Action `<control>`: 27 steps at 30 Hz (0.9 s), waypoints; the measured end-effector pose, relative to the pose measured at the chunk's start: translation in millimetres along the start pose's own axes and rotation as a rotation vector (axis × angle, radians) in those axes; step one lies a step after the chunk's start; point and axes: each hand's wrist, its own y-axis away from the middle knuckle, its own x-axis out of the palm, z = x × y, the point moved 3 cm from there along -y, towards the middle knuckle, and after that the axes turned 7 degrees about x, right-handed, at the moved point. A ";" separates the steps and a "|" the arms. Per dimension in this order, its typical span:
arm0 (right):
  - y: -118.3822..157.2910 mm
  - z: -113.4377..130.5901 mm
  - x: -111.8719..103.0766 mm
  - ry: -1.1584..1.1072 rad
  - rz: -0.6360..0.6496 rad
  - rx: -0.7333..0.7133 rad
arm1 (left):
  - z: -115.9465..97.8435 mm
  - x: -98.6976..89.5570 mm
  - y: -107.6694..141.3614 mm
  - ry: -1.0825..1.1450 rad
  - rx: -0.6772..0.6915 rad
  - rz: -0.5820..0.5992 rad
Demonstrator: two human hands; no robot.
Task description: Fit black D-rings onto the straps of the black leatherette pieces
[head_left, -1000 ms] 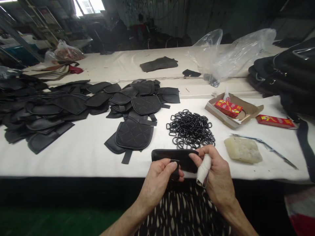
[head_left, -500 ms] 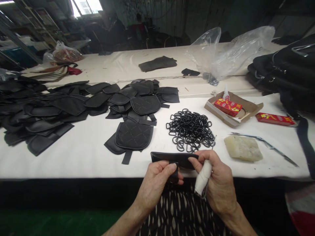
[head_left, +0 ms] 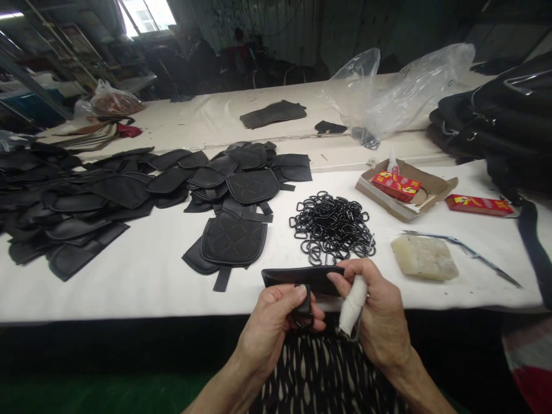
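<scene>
My left hand [head_left: 276, 322] pinches a short black strap [head_left: 305, 305] under its thumb, and part of a black ring shows below the strap. Between both hands, at the table's front edge, is a black padded piece [head_left: 297, 277]. My right hand [head_left: 379, 305] grips the right end of that piece between thumb and fingers. The same hand also holds a tool with a white wrapped handle [head_left: 353, 306], its thin metal tip pointing up toward the rings. Just beyond my hands lies a heap of black D-rings [head_left: 332, 224].
Black padded pieces [head_left: 234, 238] are piled from the middle to the far left. To the right are a cardboard tray [head_left: 375, 202] with a red box, another red box [head_left: 478, 204], a yellowish block [head_left: 425, 259] and metal scissors [head_left: 470, 253]. Black bags [head_left: 495, 115] stand farther right.
The strap in my left hand has turned more upright, and the ring below it now shows. The tool in my right hand has shifted slightly. The view has moved a little.
</scene>
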 end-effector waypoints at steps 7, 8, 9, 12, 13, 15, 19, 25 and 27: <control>-0.4 7.1 -0.8 -0.020 0.021 -0.032 | -5.5 6.1 14.1 0.143 -0.074 -0.067; -0.2 8.5 -1.7 -0.027 0.028 -0.023 | -6.0 6.8 16.3 0.158 -0.087 -0.074; -0.2 9.6 -2.5 -0.033 0.040 -0.008 | -6.0 7.2 18.1 0.171 -0.100 -0.078; -1.5 10.2 -2.3 -0.030 0.088 0.051 | -2.6 6.5 17.7 0.191 -0.126 -0.089; -2.5 9.5 -1.0 -0.015 0.101 0.060 | -1.0 5.5 15.2 0.181 -0.115 -0.093; -5.3 6.4 3.3 0.029 0.107 0.051 | 1.7 2.6 6.8 0.131 -0.054 -0.109; -11.2 -3.4 10.6 0.044 0.033 -0.010 | 3.5 -3.0 -13.4 0.034 0.058 -0.135; -0.1 -5.6 3.7 -0.027 -0.114 -0.157 | 4.4 -9.1 -25.0 0.066 -0.018 -0.131; 9.6 -1.9 5.5 -0.045 -0.076 -0.240 | 4.8 -10.5 -24.7 0.090 -0.025 -0.108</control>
